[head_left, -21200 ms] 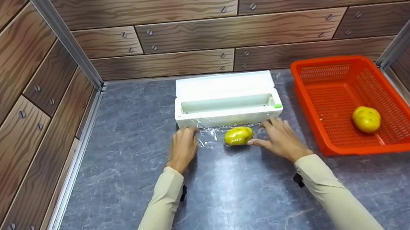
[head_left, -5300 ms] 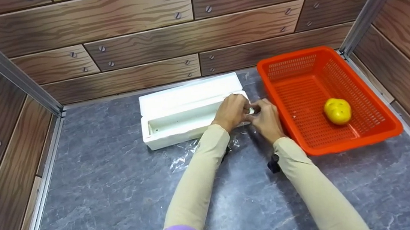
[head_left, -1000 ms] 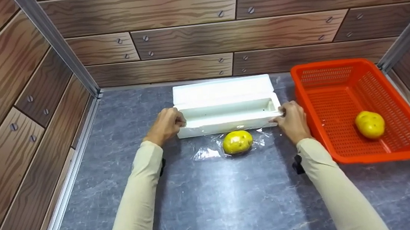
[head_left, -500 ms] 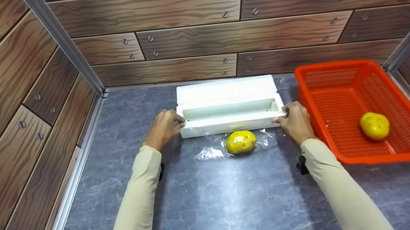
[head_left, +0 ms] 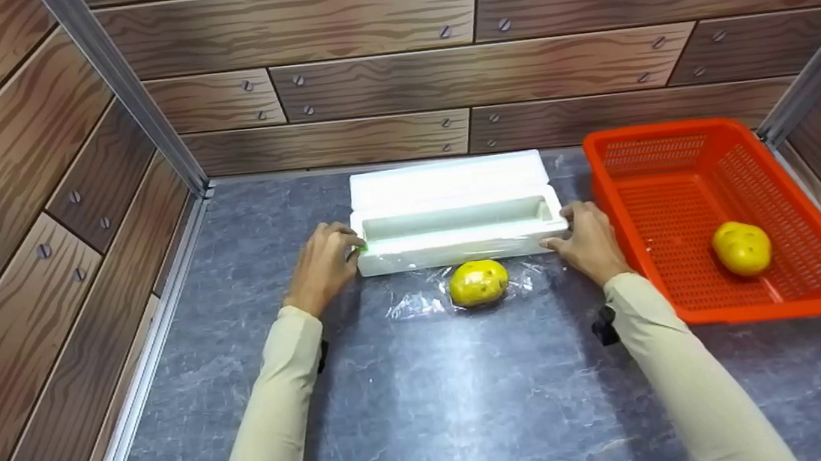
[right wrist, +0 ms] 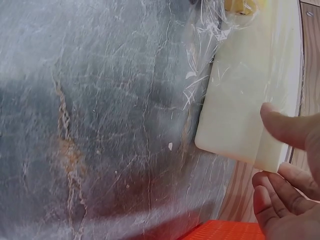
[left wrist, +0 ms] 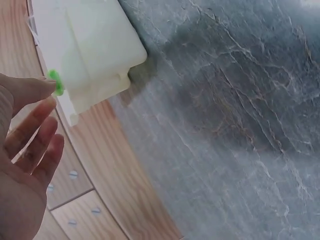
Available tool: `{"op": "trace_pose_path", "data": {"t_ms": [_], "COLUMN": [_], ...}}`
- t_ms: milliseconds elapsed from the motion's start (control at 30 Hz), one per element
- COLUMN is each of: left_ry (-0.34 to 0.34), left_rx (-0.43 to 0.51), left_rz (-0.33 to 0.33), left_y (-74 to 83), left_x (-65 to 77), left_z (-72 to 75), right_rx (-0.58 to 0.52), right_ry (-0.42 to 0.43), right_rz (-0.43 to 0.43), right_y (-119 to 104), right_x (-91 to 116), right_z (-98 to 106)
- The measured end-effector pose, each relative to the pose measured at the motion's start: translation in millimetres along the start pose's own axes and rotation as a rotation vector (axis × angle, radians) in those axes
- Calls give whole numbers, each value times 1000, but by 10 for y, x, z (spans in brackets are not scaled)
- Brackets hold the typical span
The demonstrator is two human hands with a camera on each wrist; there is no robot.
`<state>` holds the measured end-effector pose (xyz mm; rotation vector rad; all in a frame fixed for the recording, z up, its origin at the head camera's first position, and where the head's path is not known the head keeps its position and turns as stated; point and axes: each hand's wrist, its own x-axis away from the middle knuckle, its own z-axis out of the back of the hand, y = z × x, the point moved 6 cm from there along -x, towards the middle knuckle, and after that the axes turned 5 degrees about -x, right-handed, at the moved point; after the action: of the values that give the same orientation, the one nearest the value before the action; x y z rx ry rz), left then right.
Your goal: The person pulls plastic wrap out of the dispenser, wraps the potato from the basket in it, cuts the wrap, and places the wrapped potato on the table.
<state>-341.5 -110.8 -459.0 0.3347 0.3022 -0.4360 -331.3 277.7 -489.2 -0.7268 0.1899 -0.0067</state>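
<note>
A long white cling film box (head_left: 457,247) lies at the back middle with its lid (head_left: 448,179) folded open. At the box's left end my left hand (head_left: 323,261) pinches a small green slide cutter (left wrist: 56,82) between thumb and forefinger; the other fingers are loosely bent. Round the right end of the box my right hand (head_left: 589,242) grips, thumb on the front face and fingers at the end. Clear cling film (head_left: 417,303) spreads out from the box's front onto the table. A yellow potato (head_left: 479,283) sits on the film, just before the box.
An orange-red plastic basket (head_left: 644,268) stands to the right, close beside my right hand, with another potato (head_left: 742,249) in it. Wood-patterned walls (head_left: 367,88) enclose the grey marbled table (head_left: 435,409) at the back and sides.
The green cutter was at the box's right end 21.2 s ago and is now at the left. Both hands were at the right end 5.3 s ago. Over the last second they barely shift.
</note>
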Motion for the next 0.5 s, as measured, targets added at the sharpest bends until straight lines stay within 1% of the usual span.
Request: {"op": "trace_pose_path", "data": {"t_ms": [67,133,200,233,267,367,433,500], "left_ry": [90,178,221,215,187,60,-27,-80], "left_rx": [-9,6,34,58,79,122,113,73], "left_rz": [-37,-89,-152,-187,-220,-297,-326,-342], "left_y": [82,214,409,525,650,1018,1204,1326], "left_x": [36,74,111,129,142,173,176,158], "left_z": [64,119,124,100,56,-169,-361,-541], "right_rx": [-1,0,1,3,4,3,3,0], "right_ry": [-1,6,21,30,39,60,64,63], "right_rz": [9,18,28,31,35,44,44,42], "right_y": [11,18,22,25,25,21,18,14], "right_x": [2,4,7,7,7,10,11,16], "right_z": [-3,-4,2,6,11,27,36,43]}}
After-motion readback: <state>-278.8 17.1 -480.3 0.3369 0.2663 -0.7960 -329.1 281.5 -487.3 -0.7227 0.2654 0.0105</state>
